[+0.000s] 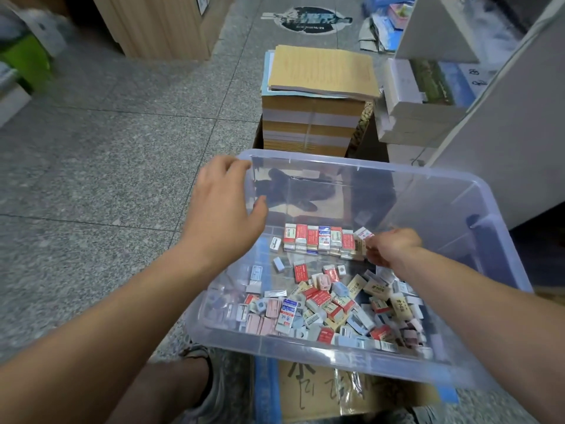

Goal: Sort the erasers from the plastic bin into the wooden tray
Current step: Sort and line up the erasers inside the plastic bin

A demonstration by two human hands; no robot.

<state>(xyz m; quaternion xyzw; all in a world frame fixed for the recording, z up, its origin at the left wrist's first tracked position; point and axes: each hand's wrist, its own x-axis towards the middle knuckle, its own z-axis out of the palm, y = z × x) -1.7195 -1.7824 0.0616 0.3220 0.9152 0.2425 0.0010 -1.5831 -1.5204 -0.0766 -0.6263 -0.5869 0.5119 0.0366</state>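
— What could go wrong for this person?
— The right hand (389, 249) pinches an eraser (363, 233) at the end of the packed row (321, 241) inside the bin (367, 163). A nudge could topple that row.
— And the left hand (223, 203)?
— It grips the bin's rim, steadying it. The wooden tray seems hidden.

Open top of the plastic bin (428, 194): free entry from above. Bare bin floor shows centre-left, between the row of erasers (321, 240) and the loose heap (330, 307) below. The left hand (223, 209) grips the upper-left rim corner. The right hand (391, 249) pinches an eraser (363, 232) at the row's right end. A paper stack (315, 117) stands behind the bin, a white cabinet (504, 133) closes the right, and the tiled floor (107, 163) lies open at left.
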